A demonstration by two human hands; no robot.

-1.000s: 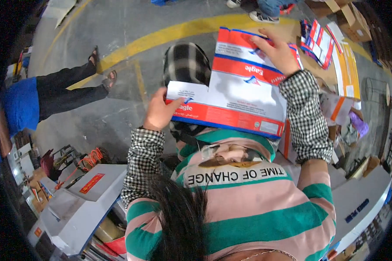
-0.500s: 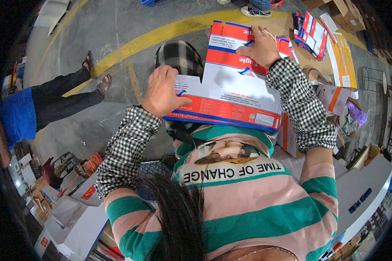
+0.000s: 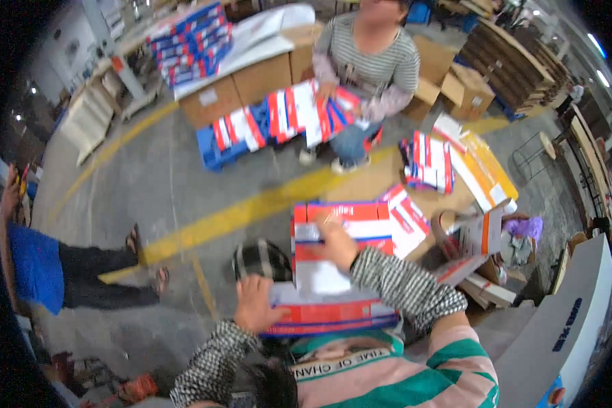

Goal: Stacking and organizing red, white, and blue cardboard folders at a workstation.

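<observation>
A flat printed carton blank (image 3: 319, 277), white with red and blue bands, lies across my lap. Its narrower upper part stretches away from me, while a wide red and blue strip runs along the near side. My left hand (image 3: 255, 306) holds the blank's left edge, thumb over the top face. On the upper part, my right hand (image 3: 334, 241) lies with its fingers stretched over the printed face, somewhat blurred. Just beyond my right hand, more printed blanks (image 3: 409, 216) lie on a cardboard sheet. A dark plaid cloth (image 3: 262, 260) covers my knee beside the blank.
Ahead, a person (image 3: 370, 61) handles blanks on a blue pallet (image 3: 211, 153). Another person's legs (image 3: 102, 262) are at left. A blank stack (image 3: 430, 162) and yellow cardboard (image 3: 483, 166) lie at right, near a white panel (image 3: 564, 319). Cardboard boxes (image 3: 466, 92) stand behind.
The view has tilted up, bringing the person ahead and their stacks into sight. My right hand has moved from the blank's far right corner towards the left of its upper part. My left hand stays at the left edge.
</observation>
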